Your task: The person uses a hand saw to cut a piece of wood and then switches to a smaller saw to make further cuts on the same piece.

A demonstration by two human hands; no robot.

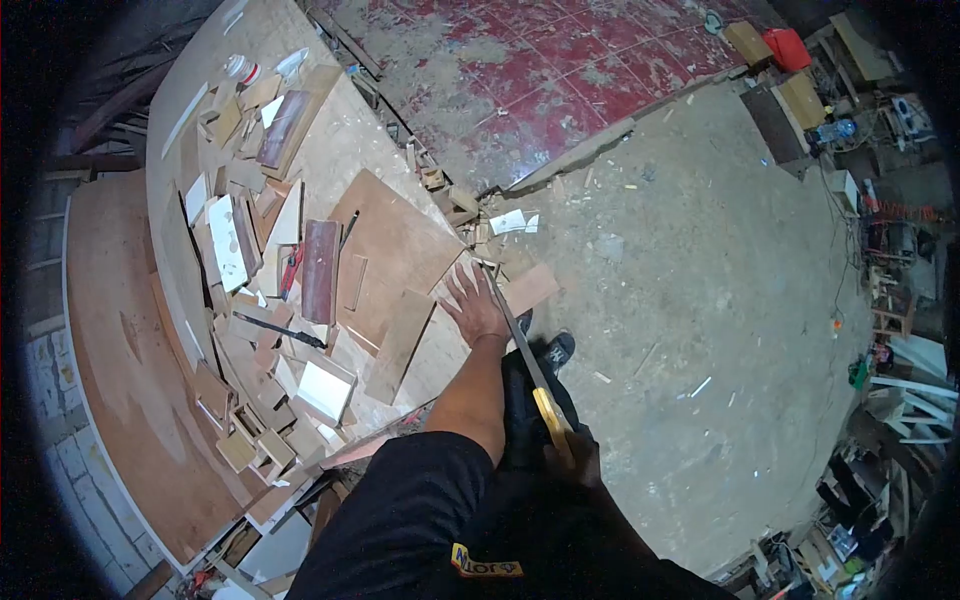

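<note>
My left hand (475,308) lies with spread fingers on pale wood at the edge of the workbench (365,135). Right beside its fingers runs the long, narrow blade of a handsaw (516,330), along the bench edge. Its yellow handle (549,412) is in my right hand (577,458), low in front of my body, fingers wrapped round the grip. A brown plywood sheet (395,235) rests on the bench left of my left hand, with a greyish wooden board (400,347) nearer to me. A thin reddish-brown piece (530,288) shows just right of the blade.
Wood offcuts, a white-faced block (325,390), a dark red board (320,270) and a black rod-like tool (280,328) crowd the bench's left part. A plastic bottle (241,69) lies at its far end. Concrete floor (690,330) spreads to the right, with a raised red-tiled floor (530,75) beyond.
</note>
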